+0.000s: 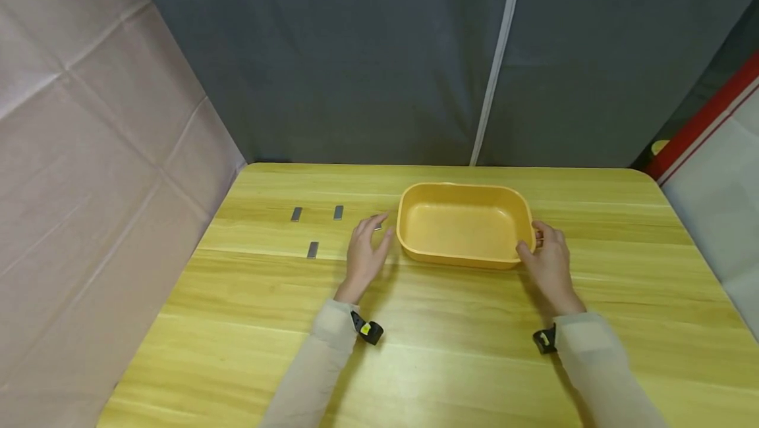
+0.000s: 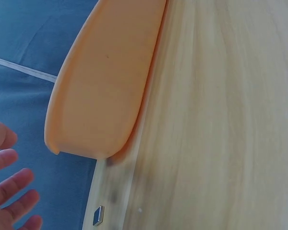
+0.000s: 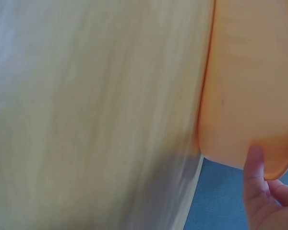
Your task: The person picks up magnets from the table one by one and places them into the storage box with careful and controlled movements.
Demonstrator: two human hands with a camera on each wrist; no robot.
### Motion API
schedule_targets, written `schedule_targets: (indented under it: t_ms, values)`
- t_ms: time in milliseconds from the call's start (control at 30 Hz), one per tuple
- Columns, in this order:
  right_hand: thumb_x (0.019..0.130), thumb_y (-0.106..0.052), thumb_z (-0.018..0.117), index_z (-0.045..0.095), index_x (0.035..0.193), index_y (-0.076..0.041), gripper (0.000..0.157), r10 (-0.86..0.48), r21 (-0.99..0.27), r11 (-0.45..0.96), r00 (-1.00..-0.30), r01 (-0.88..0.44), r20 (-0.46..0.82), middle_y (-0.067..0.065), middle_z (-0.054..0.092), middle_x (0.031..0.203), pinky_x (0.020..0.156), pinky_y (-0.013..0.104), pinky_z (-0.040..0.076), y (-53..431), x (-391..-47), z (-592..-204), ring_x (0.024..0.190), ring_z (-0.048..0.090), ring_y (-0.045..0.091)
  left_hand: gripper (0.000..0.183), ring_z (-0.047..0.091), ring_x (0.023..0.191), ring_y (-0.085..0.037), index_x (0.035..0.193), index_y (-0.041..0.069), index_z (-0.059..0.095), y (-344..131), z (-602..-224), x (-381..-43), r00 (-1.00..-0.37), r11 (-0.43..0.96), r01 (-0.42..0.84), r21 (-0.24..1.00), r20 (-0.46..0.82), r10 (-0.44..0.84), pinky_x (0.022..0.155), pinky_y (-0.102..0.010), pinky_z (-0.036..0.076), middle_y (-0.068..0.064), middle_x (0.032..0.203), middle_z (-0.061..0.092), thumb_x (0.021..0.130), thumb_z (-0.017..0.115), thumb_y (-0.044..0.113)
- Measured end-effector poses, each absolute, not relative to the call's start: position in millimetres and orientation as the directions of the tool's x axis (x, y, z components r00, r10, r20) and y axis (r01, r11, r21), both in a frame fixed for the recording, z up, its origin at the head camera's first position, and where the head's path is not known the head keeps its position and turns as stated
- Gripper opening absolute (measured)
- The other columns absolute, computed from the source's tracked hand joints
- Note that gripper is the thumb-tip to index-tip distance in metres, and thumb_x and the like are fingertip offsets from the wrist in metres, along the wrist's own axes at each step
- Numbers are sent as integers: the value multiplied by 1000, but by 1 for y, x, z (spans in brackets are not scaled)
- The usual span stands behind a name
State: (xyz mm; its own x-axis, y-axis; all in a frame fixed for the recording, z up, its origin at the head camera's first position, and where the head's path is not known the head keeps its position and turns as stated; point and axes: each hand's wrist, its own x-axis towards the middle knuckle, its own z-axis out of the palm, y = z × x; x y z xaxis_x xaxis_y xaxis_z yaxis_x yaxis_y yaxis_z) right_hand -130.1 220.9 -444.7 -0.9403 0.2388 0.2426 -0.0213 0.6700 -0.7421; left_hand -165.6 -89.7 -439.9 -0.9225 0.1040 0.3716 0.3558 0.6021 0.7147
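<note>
A shallow yellow-orange plastic tub (image 1: 465, 258) with rounded corners stands on the wooden table, its inside bare. My right hand (image 1: 548, 267) grips its right end, thumb (image 3: 254, 165) at the near rim corner and fingers round the outer side. Just off the tub's left end, my left hand (image 1: 364, 257) is held with fingers spread and nothing in them. Beyond its fingertips a small grey rectangular piece (image 1: 377, 227) is partly hidden by them. More such flat pieces lie to the left: one near the front (image 1: 313, 250) and two farther back, a grey piece (image 1: 296, 214) and another grey piece (image 1: 338, 213).
The wood-grain table (image 1: 456, 362) ends at a dark grey curtain (image 1: 356, 72) with a pale vertical strip. A pinkish creased cloth wall (image 1: 107, 184) borders the left side. On the right is a white panel with a red band (image 1: 705, 115).
</note>
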Motion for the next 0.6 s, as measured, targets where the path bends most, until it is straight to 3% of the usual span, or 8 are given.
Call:
schedule_targets:
  t_ms: [233,600]
  values:
    - [77,0,50,43,119,13,44,271,-761,649,-930,-15,249,22,46,93,68,37,36,219,-130,-445,82,46,32,34,44,112,-25,121,13,53,-97,-439,-158,-930,588,333,737,361,75,91,-46,35,-7,119,52,88,54,23]
    - [77,1,50,44,118,13,43,287,-758,653,-924,-5,253,23,48,91,66,36,37,219,-132,-446,80,46,31,33,46,106,-27,118,9,55,-113,-443,-146,-935,595,310,741,350,51,88,-46,36,-9,111,55,87,55,21]
